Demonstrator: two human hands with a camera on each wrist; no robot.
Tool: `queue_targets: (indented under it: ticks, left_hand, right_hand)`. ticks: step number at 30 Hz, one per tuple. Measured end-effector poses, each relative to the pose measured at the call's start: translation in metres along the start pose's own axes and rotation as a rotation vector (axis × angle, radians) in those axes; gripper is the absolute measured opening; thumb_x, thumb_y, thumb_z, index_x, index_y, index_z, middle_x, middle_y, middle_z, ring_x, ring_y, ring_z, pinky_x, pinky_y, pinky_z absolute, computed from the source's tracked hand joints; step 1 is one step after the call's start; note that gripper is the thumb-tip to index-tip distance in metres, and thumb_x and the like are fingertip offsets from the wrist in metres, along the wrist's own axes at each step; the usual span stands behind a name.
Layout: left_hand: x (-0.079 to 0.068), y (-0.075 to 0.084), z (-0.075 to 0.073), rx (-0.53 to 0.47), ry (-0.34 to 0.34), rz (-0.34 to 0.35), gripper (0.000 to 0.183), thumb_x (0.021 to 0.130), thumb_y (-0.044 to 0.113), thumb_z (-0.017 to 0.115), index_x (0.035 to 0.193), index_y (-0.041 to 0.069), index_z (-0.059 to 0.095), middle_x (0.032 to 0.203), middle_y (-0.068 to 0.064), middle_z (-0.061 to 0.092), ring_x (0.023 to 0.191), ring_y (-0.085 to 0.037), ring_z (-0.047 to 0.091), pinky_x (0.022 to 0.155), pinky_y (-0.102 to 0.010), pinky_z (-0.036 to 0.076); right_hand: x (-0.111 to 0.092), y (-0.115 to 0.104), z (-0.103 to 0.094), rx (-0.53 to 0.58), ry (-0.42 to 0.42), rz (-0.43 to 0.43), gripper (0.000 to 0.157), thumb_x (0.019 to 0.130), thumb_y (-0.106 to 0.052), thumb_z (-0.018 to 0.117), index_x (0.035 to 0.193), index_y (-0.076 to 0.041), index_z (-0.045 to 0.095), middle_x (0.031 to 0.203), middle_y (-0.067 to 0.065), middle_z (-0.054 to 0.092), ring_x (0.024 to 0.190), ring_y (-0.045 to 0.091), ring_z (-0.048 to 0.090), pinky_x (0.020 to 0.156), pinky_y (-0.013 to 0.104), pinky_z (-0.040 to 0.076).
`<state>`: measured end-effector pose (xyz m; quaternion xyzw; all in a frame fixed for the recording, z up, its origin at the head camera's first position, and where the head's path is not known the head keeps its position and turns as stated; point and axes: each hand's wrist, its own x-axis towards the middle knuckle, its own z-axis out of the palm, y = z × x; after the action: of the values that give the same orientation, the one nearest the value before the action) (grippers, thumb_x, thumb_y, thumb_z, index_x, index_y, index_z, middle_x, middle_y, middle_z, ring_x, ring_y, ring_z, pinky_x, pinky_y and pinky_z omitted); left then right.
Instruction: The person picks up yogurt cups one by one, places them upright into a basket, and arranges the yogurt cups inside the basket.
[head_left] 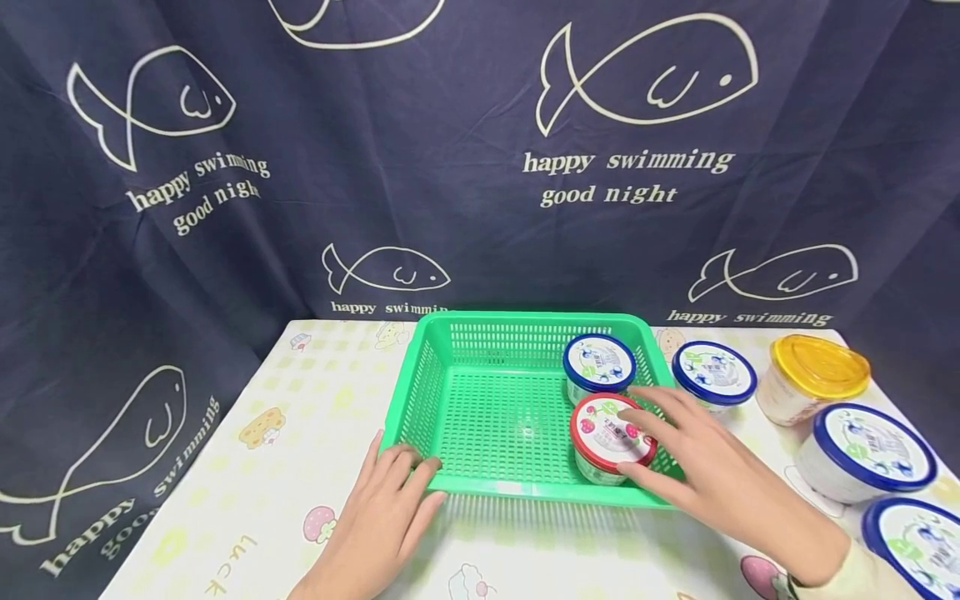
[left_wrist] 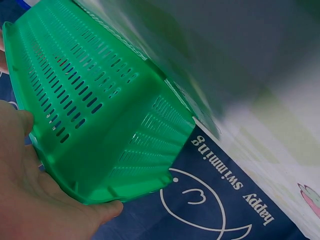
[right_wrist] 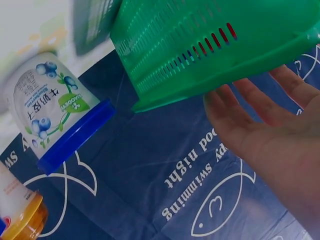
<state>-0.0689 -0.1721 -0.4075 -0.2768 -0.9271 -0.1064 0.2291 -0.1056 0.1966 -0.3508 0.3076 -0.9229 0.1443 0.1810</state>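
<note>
A green plastic basket (head_left: pixel 517 489) with slotted sides sits on the table. My left hand (head_left: pixel 382 508) grips its front left corner, fingers over the rim and thumb outside; the left wrist view shows this hand (left_wrist: pixel 45 185) along the rim. Inside the basket, at the front right, is a tub with a red lid (head_left: pixel 600 433) and strawberry pictures. My right hand (head_left: pixel 697 450) reaches over the basket's right side and holds this tub by its lid, thumb at the near edge. Right behind it stands a blue-lidded tub (head_left: pixel 598 362), also inside.
To the right of the basket stand several more tubs: one blue-lidded (head_left: pixel 714 372), one with a yellow lid (head_left: pixel 817 367), and two blue-lidded ones (head_left: pixel 873 446) nearer me. A patterned cloth (head_left: pixel 255 500) covers the table. Dark blue fish-print fabric (head_left: pixel 480 167) hangs behind.
</note>
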Motion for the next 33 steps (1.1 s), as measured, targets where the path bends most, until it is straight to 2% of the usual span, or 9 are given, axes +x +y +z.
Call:
queue_targets:
  ticks: [9,14,19,29,33]
  left_hand:
    - [0.001,-0.001,0.0,0.009,-0.002,0.001,0.03,0.092,0.036,0.042,0.11,0.016,0.057,0.1,0.005,0.05,0.111,-0.017,0.041,0.107,-0.053,0.012]
    - [0.001,-0.001,-0.001,0.014,-0.013,-0.009,0.031,0.093,0.037,0.042,0.11,0.017,0.057,0.101,0.005,0.051,0.111,-0.016,0.041,0.107,-0.053,0.012]
    - [0.001,0.0,-0.001,0.012,-0.016,-0.015,0.03,0.092,0.037,0.042,0.11,0.018,0.057,0.1,0.005,0.05,0.111,-0.016,0.041,0.108,-0.052,0.011]
    - [0.001,0.0,-0.001,0.009,-0.014,-0.017,0.031,0.092,0.038,0.042,0.11,0.018,0.057,0.1,0.005,0.051,0.111,-0.016,0.041,0.109,-0.05,0.008]
    - [0.001,0.0,-0.001,0.007,-0.015,-0.021,0.031,0.092,0.038,0.042,0.11,0.018,0.057,0.1,0.005,0.051,0.111,-0.016,0.041,0.109,-0.049,0.007]
  right_hand:
    - [-0.007,-0.003,-0.008,-0.01,-0.046,0.054,0.053,0.074,-0.052,0.064,0.118,-0.022,0.057,0.134,-0.003,0.038,0.124,0.021,0.032,0.093,0.051,0.038]
    - [-0.011,-0.003,-0.012,-0.01,-0.051,0.076,0.054,0.074,-0.051,0.065,0.118,-0.021,0.056,0.135,-0.001,0.039,0.124,0.024,0.031,0.094,0.053,0.035]
    - [-0.014,-0.002,-0.014,-0.022,-0.054,0.073,0.055,0.074,-0.05,0.065,0.12,-0.021,0.056,0.135,0.0,0.039,0.124,0.026,0.031,0.098,0.05,0.032]
    - [-0.024,0.003,-0.017,-0.052,0.026,0.022,0.052,0.072,-0.043,0.069,0.117,-0.018,0.058,0.132,0.004,0.042,0.121,0.025,0.035,0.103,0.035,0.027]
    - [-0.03,0.005,-0.019,-0.044,0.037,0.022,0.052,0.071,-0.039,0.071,0.116,-0.018,0.058,0.133,0.006,0.042,0.122,0.025,0.035,0.105,0.036,0.024]
